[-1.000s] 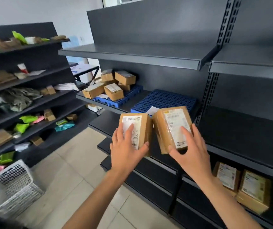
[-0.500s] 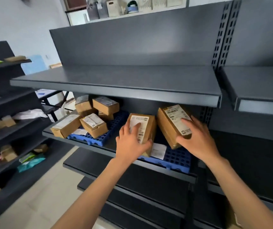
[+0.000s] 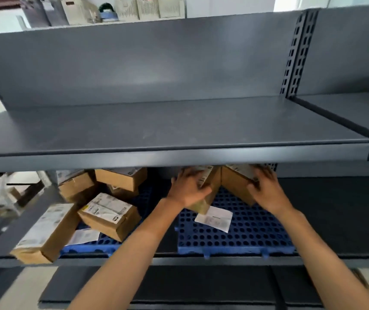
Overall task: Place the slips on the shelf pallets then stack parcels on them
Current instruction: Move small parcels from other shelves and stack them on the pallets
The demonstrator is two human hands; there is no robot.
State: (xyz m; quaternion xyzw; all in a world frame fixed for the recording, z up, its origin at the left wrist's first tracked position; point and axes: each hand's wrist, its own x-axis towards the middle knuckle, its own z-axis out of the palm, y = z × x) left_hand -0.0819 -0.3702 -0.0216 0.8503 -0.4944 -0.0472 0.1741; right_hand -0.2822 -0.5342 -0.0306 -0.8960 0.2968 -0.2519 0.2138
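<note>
My left hand (image 3: 188, 189) grips a brown labelled parcel (image 3: 203, 204) over the back of the right blue pallet (image 3: 246, 238). My right hand (image 3: 266, 191) holds a second brown parcel (image 3: 237, 184) beside it, the two boxes touching under the upper shelf lip. A white slip (image 3: 215, 218) lies on this pallet just in front of the left parcel. The left blue pallet (image 3: 94, 247) carries several brown parcels (image 3: 109, 215) and another slip (image 3: 84, 237).
A grey upper shelf (image 3: 174, 153) overhangs the pallets and hides the parcel tops. The dark shelf surface (image 3: 335, 209) extends to the right of the pallet. One parcel (image 3: 42, 233) juts over the shelf's front edge at left. Lower shelves (image 3: 201, 285) sit below.
Both hands have pushed the two parcels deeper onto the right pallet, under the upper shelf. My view has moved closer and tilted up toward the shelf.
</note>
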